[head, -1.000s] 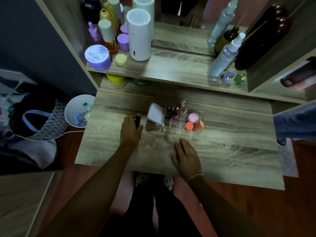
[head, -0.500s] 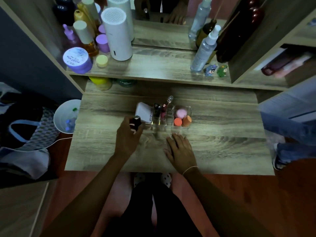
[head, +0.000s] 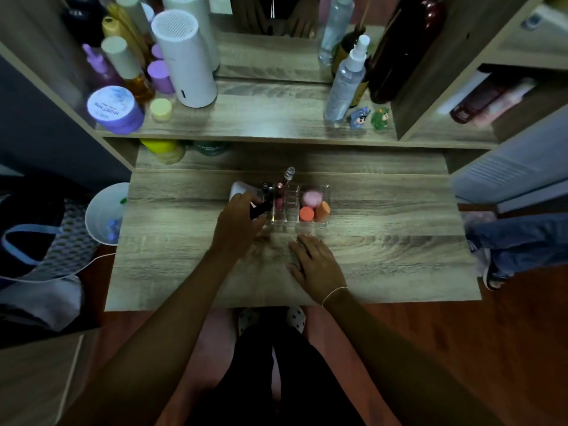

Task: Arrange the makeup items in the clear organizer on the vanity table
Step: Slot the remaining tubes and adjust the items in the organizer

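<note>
a: head view. what is the left hand (head: pixel 238 224) doing?

b: it is closed around a small black tube (head: pixel 260 209), fingers wrapped on it, held at the left end of the clear organizer (head: pixel 310 224). the tube tilts toward the organizer's left slots. whether it touches the organizer, i cannot tell.

a: and the right hand (head: pixel 315 262)?

b: flat on the tabletop (head: pixel 384 241), palm down, fingers spread and holding nothing, just in front of the organizer, toward the tabletop's near edge.

a: where does the organizer sit?

b: around the middle of the tabletop, a little nearer the far edge than the near one. its right compartment holds a pink sponge (head: pixel 312 198), an orange sponge (head: pixel 306 214) and a lighter orange one (head: pixel 322 211). the left slots hold upright tubes, one with a clear cap (head: pixel 289 173) sticking up above the rest. a white item (head: pixel 238 189) leans by the organizer's left end, partly behind the left hand.

a: anything else in this view?

b: on the shelf above the far edge, a purple jar (head: pixel 115 109) at the left end, a white cylinder (head: pixel 184 56) beside it, a spray bottle (head: pixel 345 78) toward the right.
</note>
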Motion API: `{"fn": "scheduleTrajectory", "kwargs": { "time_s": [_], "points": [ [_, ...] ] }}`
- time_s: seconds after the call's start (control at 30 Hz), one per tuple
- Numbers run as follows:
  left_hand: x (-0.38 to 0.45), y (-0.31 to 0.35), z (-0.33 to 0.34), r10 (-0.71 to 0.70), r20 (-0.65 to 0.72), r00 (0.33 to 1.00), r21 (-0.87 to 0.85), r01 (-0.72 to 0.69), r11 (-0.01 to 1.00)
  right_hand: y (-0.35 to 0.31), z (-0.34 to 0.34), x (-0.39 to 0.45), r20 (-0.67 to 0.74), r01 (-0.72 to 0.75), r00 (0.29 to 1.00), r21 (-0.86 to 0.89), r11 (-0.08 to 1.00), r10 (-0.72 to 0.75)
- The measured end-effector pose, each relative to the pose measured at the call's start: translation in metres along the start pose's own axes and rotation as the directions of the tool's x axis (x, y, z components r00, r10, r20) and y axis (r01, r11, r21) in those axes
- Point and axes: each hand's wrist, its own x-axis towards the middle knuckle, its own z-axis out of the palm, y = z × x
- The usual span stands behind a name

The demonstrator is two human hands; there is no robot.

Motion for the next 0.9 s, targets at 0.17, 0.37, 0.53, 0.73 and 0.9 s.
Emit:
{"fn": "scheduleTrajectory", "kwargs": {
  "time_s": [0.17,0.37,0.53,0.73,0.9],
  "points": [
    [0.003,-0.001,-0.005,0.022,0.028,0.999,0.009,-0.023,1.000,0.003,0.001,0.001,-0.016,0.024,1.000,-0.004,1.000,-0.024],
    [0.008,0.000,0.002,0.038,0.050,0.998,0.048,-0.041,0.998,0.002,0.007,-0.001,-0.019,0.008,1.000,-0.016,1.000,-0.008],
    [0.014,0.002,0.007,0.006,0.040,0.999,-0.044,-0.004,0.999,0.002,0.010,-0.002,0.002,-0.015,1.000,0.007,1.000,0.015],
    [0.012,-0.005,0.012,-0.017,0.112,0.994,-0.008,0.018,1.000,0.003,0.007,-0.002,0.023,-0.016,1.000,0.042,0.999,0.015],
    [0.011,-0.005,0.013,-0.031,0.142,0.989,-0.013,0.033,0.999,0.001,0.005,-0.002,0.053,-0.036,0.998,0.068,0.997,0.032]
  ]
}}
